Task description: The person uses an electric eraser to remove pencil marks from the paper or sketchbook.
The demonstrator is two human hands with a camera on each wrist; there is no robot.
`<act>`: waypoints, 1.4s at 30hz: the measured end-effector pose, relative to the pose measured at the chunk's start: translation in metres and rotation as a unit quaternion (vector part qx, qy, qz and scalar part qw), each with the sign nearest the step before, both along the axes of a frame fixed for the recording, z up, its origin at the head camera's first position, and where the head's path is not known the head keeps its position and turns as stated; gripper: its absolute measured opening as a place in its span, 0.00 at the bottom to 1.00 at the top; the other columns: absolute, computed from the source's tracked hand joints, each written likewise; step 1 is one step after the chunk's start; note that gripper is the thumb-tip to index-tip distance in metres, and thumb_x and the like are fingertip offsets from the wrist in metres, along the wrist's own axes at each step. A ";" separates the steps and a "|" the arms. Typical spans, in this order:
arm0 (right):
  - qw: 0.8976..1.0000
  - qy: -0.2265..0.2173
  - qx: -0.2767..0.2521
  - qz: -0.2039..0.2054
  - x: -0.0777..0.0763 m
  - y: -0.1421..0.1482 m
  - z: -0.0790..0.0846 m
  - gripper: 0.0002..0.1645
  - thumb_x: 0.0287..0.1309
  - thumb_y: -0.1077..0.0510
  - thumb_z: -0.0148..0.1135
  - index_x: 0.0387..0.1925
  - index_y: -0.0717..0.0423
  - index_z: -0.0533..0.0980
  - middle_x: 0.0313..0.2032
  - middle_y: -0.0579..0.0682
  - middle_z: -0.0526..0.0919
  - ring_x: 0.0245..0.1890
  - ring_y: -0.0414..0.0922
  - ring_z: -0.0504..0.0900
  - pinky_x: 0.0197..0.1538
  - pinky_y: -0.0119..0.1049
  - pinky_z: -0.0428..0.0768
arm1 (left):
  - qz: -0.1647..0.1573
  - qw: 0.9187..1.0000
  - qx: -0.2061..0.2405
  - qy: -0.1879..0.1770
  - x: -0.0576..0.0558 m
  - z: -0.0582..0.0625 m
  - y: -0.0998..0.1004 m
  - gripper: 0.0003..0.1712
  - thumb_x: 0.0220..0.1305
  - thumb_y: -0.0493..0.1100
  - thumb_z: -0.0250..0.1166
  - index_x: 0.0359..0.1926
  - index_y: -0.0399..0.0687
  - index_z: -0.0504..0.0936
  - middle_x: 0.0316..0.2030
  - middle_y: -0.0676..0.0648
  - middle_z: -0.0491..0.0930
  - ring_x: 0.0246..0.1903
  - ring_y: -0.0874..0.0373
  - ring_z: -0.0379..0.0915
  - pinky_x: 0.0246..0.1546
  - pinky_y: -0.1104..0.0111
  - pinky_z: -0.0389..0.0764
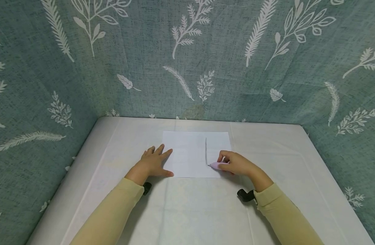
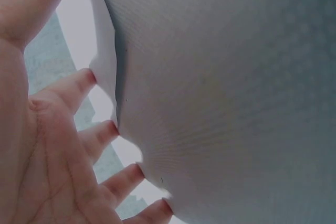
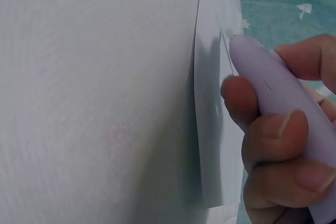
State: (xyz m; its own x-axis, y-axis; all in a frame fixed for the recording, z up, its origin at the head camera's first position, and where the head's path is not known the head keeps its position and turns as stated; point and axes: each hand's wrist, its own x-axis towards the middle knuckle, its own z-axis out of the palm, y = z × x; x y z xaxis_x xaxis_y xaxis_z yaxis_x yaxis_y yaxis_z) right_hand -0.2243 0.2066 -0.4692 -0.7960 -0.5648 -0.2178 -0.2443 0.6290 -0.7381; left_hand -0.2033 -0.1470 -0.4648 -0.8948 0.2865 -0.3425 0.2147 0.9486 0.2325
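A sheet of white paper (image 1: 187,154) lies on the white-covered table, with one straight dark line (image 1: 206,149) running down its right half. My left hand (image 1: 155,163) is spread at the sheet's left edge, its fingertips pressing down there. In the left wrist view those fingertips (image 2: 110,128) rest along the paper's edge. My right hand (image 1: 236,165) grips a light purple pen (image 1: 217,165) over the right part of the sheet, the tip close to the line's lower end. Fingers curl around the thick pen barrel (image 3: 283,93) in the right wrist view.
The white tablecloth (image 1: 199,211) stretches around the sheet on all sides. A green leaf-patterned curtain (image 1: 224,85) hangs behind the table and at both sides. Black wrist cameras (image 1: 245,195) sit under each sleeve cuff, close over the table.
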 end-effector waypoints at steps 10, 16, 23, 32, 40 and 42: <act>1.000 0.013 0.004 -0.021 -0.001 -0.006 0.003 0.04 0.63 0.60 0.65 0.37 0.52 0.76 0.23 0.48 0.80 0.13 0.40 0.70 0.22 0.36 0.71 | 0.000 1.000 0.001 0.000 0.000 0.000 -0.001 0.61 0.51 0.72 0.71 0.79 0.58 0.54 0.78 0.36 0.43 0.74 0.27 0.38 0.69 0.35 0.46; 0.999 0.011 0.011 -0.029 -0.001 -0.008 0.002 0.03 0.63 0.60 0.65 0.37 0.52 0.77 0.24 0.48 0.81 0.13 0.40 0.71 0.22 0.36 0.72 | 0.002 1.000 0.002 -0.001 0.001 0.000 0.000 0.61 0.51 0.72 0.71 0.79 0.58 0.54 0.78 0.36 0.43 0.74 0.27 0.38 0.70 0.36 0.46; 0.999 0.008 0.013 -0.028 -0.001 -0.009 0.001 0.02 0.63 0.59 0.65 0.36 0.51 0.78 0.24 0.47 0.82 0.12 0.40 0.70 0.20 0.35 0.72 | 0.003 1.000 -0.004 0.003 0.000 -0.001 0.000 0.61 0.51 0.72 0.71 0.79 0.58 0.54 0.78 0.36 0.43 0.74 0.27 0.38 0.70 0.36 0.47; 0.999 0.005 0.014 -0.033 -0.001 -0.010 0.005 0.02 0.63 0.60 0.64 0.35 0.51 0.78 0.24 0.48 0.82 0.12 0.40 0.70 0.21 0.35 0.72 | -0.002 1.000 -0.001 0.005 0.000 -0.001 0.000 0.61 0.51 0.72 0.70 0.79 0.58 0.54 0.78 0.36 0.43 0.74 0.27 0.38 0.69 0.35 0.47; 0.999 0.002 0.016 -0.041 -0.001 -0.011 0.005 0.02 0.63 0.59 0.65 0.35 0.51 0.78 0.24 0.47 0.82 0.13 0.40 0.71 0.21 0.35 0.72 | -0.005 1.000 -0.007 0.003 0.000 -0.002 0.000 0.61 0.52 0.72 0.70 0.79 0.57 0.53 0.78 0.36 0.42 0.74 0.27 0.38 0.70 0.36 0.47; 0.999 0.001 0.016 -0.035 -0.001 -0.011 0.005 0.02 0.62 0.59 0.65 0.35 0.51 0.78 0.24 0.48 0.82 0.12 0.40 0.71 0.21 0.35 0.72 | -0.004 1.000 -0.009 0.000 -0.001 -0.002 0.000 0.61 0.52 0.71 0.70 0.80 0.57 0.53 0.78 0.36 0.42 0.74 0.27 0.37 0.70 0.36 0.47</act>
State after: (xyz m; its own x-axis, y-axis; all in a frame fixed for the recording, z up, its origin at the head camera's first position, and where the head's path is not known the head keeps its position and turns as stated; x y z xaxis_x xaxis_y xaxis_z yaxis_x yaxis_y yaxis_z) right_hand -0.2249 0.1958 -0.4638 -0.8336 -0.5011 -0.2323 -0.2010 0.6671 -0.7174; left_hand -0.2039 -0.1473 -0.4668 -0.8925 0.2870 -0.3480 0.2216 0.9509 0.2159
